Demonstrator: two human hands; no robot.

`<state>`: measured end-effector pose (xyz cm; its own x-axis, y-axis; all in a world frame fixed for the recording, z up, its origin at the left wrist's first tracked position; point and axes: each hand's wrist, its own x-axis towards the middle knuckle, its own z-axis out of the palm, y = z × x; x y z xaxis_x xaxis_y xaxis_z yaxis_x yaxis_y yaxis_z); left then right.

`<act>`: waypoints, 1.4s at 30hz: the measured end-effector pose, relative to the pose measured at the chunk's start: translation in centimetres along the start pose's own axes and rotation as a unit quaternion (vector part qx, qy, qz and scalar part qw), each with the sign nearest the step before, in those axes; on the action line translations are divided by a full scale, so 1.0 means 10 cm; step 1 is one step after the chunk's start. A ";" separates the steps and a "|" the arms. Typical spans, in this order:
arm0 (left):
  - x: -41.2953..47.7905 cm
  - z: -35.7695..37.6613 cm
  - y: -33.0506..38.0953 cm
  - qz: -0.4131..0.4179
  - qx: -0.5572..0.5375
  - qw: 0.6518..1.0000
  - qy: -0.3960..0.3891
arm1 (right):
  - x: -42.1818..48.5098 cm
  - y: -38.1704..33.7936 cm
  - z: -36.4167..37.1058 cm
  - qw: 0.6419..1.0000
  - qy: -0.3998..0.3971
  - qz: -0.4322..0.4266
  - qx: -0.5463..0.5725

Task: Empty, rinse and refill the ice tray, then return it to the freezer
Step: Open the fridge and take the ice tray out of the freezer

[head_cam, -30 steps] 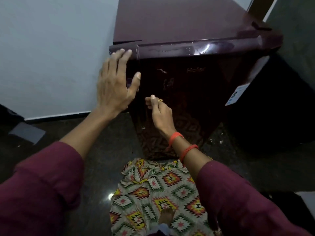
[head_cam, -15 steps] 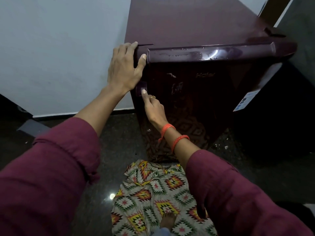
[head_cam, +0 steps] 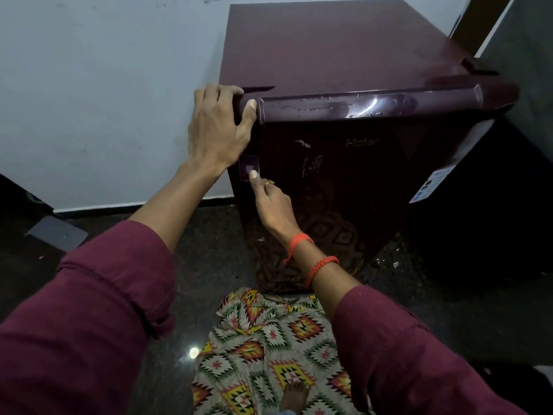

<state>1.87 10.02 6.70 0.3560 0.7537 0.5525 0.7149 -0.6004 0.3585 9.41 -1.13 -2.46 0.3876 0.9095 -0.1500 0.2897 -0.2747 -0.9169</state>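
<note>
A low maroon fridge (head_cam: 344,49) stands in front of me against the white wall, its door (head_cam: 359,181) closed. My left hand (head_cam: 218,130) grips the top left corner, fingers over the top and thumb on the door's upper trim (head_cam: 374,104). My right hand (head_cam: 275,205) is at the door's left edge, thumb tip on a small square lock plate (head_cam: 247,164), the other fingers curled under. I cannot see anything held in that hand. No ice tray is in view.
The white wall (head_cam: 104,100) runs close along the fridge's left side. A dark polished floor (head_cam: 209,250) lies below, with a grey flat piece (head_cam: 57,233) at the left. A dark gap (head_cam: 493,220) opens to the fridge's right. My patterned clothing and bare foot (head_cam: 294,396) are right below.
My left hand moved from the door's front onto the top left corner and closed round it. My right hand rose to the lock plate and put its thumb there.
</note>
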 end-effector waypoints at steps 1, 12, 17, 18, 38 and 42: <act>-0.03 -0.01 0.01 0.002 -0.003 1.000 0.009 | -0.05 0.03 -0.01 1.000 0.002 -0.007 -0.008; -0.73 -0.33 0.23 0.040 -0.034 0.997 0.053 | -0.85 0.40 -0.33 0.997 -0.008 -0.059 -0.038; -1.13 -0.51 0.48 0.045 -0.081 0.993 0.067 | -1.27 0.57 -0.57 0.996 -0.025 -0.087 -0.016; -1.20 -0.55 0.53 0.044 -0.092 0.992 0.068 | -1.36 0.62 -0.62 0.995 -0.028 -0.093 -0.010; -2.56 -0.79 2.09 0.046 -0.407 0.912 -0.006 | -3.03 1.65 -1.92 0.985 0.110 -0.001 0.129; -2.75 -0.72 2.39 0.105 -0.413 0.905 -0.005 | -3.23 1.78 -2.15 0.967 0.166 0.054 0.188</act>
<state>4.82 -26.98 5.43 0.4402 0.5992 0.6687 -0.0619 -0.7227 0.6883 20.92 -42.10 -6.00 0.6749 0.7148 -0.1830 -0.0828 -0.1730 -0.9814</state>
